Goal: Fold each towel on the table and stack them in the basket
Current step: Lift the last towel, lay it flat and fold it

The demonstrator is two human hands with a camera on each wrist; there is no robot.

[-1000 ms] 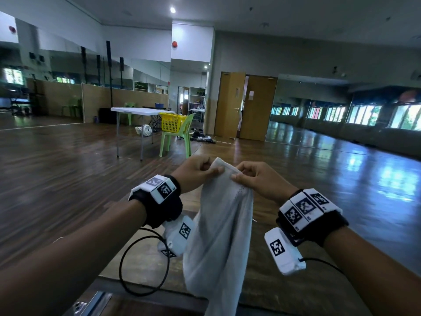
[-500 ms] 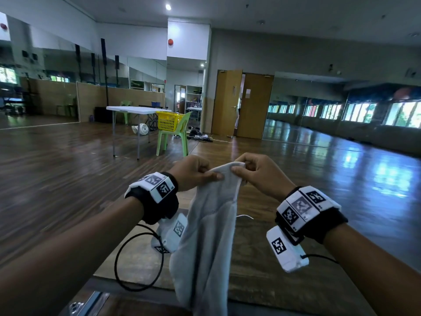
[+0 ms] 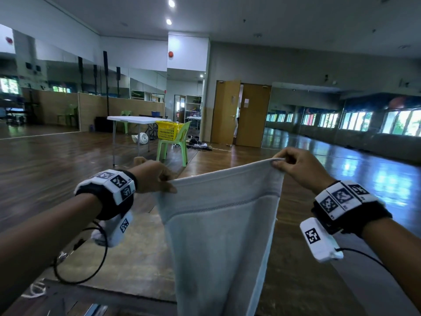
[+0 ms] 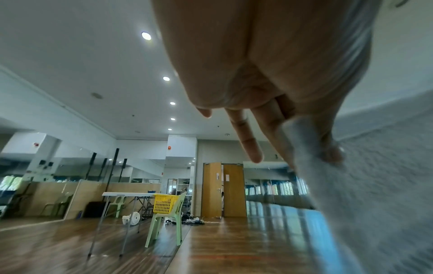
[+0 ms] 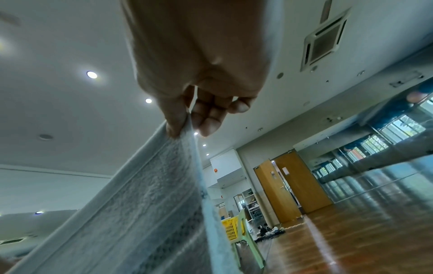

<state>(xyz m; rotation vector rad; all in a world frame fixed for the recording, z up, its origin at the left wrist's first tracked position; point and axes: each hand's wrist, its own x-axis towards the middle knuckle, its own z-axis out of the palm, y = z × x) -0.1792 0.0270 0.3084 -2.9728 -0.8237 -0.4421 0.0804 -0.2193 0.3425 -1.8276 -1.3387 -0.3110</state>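
Grey towel [image 3: 224,226] hangs spread in the air, well short of the yellow basket [image 3: 168,130]. Left hand [image 3: 152,176] and right hand [image 3: 298,168] each pinch a top corner. Soft, light, floppy; corners are probably the best hold.

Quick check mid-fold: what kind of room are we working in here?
Probably a dance or exercise studio: wall mirrors, a wide bare wooden floor, ceiling spotlights. A folding table and yellow basket on a green chair stand far off.
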